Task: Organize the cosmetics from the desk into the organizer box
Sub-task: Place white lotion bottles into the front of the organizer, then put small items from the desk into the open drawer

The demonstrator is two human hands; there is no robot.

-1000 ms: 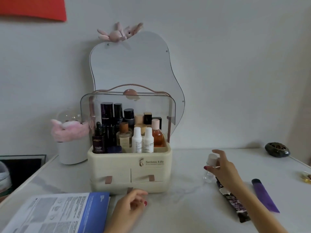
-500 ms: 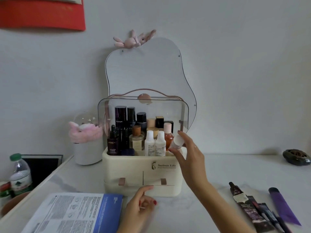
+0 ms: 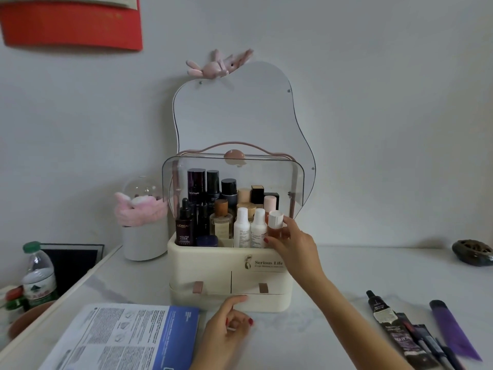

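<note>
The cream organizer box (image 3: 213, 265) stands mid-desk with its clear lid raised and several bottles in the top tray. My right hand (image 3: 293, 245) holds a small clear bottle with a white cap (image 3: 275, 222) at the tray's right front corner, beside two white bottles (image 3: 250, 232). My left hand (image 3: 229, 327) rests on the desk in front of the box, its forefinger touching the bottom drawer edge and the other fingers loosely curled. On the desk at right lie a dark tube (image 3: 380, 311), a purple tube (image 3: 453, 329) and thin dark pencils (image 3: 429, 345).
A blue and white leaflet (image 3: 125, 337) lies at the front left. A white pot with a pink fluffy item (image 3: 141, 225) stands left of the box. A mirror (image 3: 245, 110) leans behind. A water bottle (image 3: 38, 276) is far left, a dark dish (image 3: 472, 253) far right.
My right hand picked up the small bottle from the desk at right and carried it left into the tray's right front corner. The left hand stayed at the drawer edge.
</note>
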